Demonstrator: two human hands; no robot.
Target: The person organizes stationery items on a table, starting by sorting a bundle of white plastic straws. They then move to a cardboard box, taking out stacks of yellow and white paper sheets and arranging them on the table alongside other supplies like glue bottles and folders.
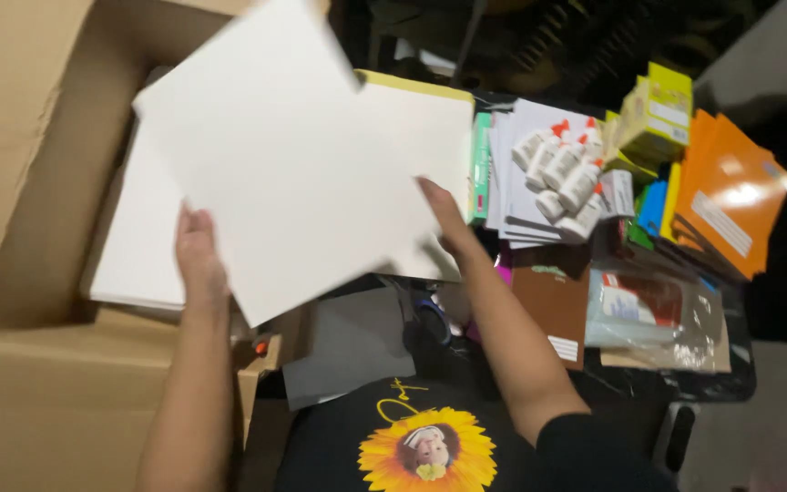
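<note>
My left hand (198, 255) and my right hand (444, 219) hold a large white sheet of board (293, 155) by its near edges, tilted above the open cardboard box (20, 182) at the left. A stack of similar white sheets (134, 246) lies inside the box under the held sheet. Another white sheet with a yellow edge (412, 91) lies just behind, on the table to the right of the box.
On the table at right sit several white glue bottles with orange caps (562, 169), yellow-green small boxes (653, 114), orange folders (730, 191), a brown notebook (553, 305), a plastic-wrapped packet (653, 314) and a grey sheet (352, 342).
</note>
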